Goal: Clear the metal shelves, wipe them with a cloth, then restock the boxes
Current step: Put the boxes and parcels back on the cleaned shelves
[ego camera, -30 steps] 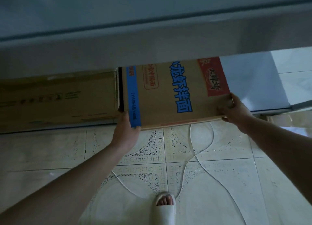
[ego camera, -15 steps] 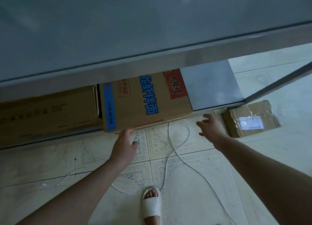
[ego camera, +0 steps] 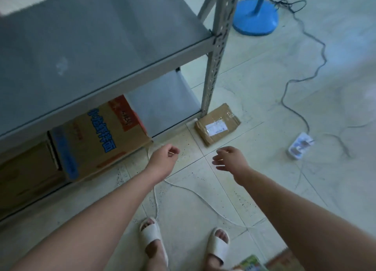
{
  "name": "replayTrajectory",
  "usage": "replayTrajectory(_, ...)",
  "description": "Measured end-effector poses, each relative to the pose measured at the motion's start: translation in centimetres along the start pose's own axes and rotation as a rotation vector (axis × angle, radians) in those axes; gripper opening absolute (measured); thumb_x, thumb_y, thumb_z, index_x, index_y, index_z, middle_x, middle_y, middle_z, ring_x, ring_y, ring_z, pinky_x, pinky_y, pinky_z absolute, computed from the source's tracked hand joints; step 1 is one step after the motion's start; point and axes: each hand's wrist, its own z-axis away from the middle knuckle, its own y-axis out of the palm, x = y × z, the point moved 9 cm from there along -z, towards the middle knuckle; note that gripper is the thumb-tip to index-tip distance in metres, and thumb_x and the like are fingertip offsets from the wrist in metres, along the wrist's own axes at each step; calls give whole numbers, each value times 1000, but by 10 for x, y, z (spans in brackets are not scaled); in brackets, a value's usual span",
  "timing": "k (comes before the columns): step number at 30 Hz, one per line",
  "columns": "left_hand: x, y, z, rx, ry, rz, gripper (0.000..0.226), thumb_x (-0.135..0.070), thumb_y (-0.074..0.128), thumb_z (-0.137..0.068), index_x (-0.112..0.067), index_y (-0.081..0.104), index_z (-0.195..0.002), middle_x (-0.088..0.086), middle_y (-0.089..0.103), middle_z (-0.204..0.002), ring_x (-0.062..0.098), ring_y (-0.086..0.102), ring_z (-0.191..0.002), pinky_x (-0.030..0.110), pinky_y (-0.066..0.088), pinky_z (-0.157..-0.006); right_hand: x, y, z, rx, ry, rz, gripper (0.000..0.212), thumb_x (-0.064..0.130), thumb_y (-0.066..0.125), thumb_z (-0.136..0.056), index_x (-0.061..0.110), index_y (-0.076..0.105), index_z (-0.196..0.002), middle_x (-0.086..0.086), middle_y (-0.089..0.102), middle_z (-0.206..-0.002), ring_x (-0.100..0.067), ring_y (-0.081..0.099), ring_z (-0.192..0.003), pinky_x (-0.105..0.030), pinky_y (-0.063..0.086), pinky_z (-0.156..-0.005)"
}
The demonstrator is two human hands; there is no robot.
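Restocking seems partway: at 9 o'clock a blue-lettered brown cardboard box (ego camera: 97, 136) sits on the grey metal bottom shelf (ego camera: 166, 104). Our left hand (ego camera: 162, 159) and right hand (ego camera: 230, 159) hang empty, fingers loosely relaxed. At 1 o'clock 1 small taped brown parcel (ego camera: 217, 124) lies unshelved on the floor (ego camera: 254, 179).

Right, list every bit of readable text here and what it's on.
"龙虾拌面" in blue on the printed carton; motion-blurred, so uncertain.
Its red patch: too blurred to read.
White label on the floor parcel: too small.
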Motion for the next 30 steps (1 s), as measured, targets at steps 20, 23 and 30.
replayTrajectory(20,45,212,-355,218,-52,-482,50,-25,51,-99,-14,39,-146,7,50,-141,28,56,-114,38,48,-86,-150,-6,-279,-33,244,73,57,37,60,-99,13,43,-149,-5,55,-144,-27,55,-127,-38,43,-107)
replayTrajectory(23,57,226,-406,203,-54,-584,65,-26,53,-97,-8,28,-154,11,34,-157,35,45,-135,46,40,-107,-154,9,-336,-78,275,-95,73,35,62,-98,11,26,-158,-10,40,-158,-30,44,-140,-41,39,-112)
replayTrajectory(30,79,249,-453,244,-60,-541,83,-38,64,-87,-23,22,-158,3,28,-163,31,37,-144,51,38,-114,-155,47,-395,-77,333,-422,70,22,68,-95,13,29,-153,-5,44,-152,-27,45,-136,-35,36,-105)
